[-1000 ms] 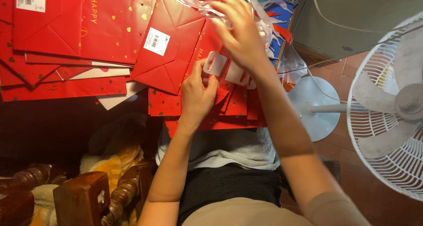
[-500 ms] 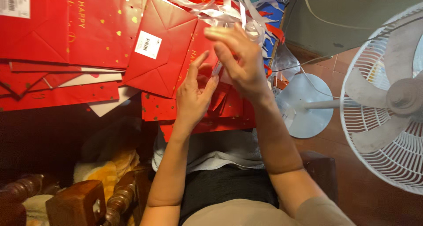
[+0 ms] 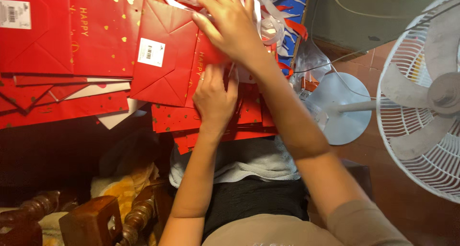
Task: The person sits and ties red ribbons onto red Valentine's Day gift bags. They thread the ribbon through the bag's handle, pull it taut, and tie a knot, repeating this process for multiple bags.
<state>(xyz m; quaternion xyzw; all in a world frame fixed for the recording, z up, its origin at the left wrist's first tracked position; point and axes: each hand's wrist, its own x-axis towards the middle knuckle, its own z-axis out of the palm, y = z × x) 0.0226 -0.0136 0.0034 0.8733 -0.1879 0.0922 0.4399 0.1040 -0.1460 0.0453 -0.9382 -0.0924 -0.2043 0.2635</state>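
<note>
Two hands work one folded red gift bag [image 3: 167,54] in the head view. The left hand [image 3: 214,98] lies flat, fingers spread, pinning the stack of red bags [image 3: 211,119] beneath it. The right hand [image 3: 232,28], above it, pinches closed on the bag's upper edge beside the white ribbons [image 3: 273,23]. Advisable: keep the stack pinned and lift squarely.

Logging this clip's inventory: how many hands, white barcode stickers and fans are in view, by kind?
Bare hands: 2, left hand and right hand, both on the flat red paper gift bags
White barcode stickers: 2
White pedestal fan: 1
Total: 5
</note>
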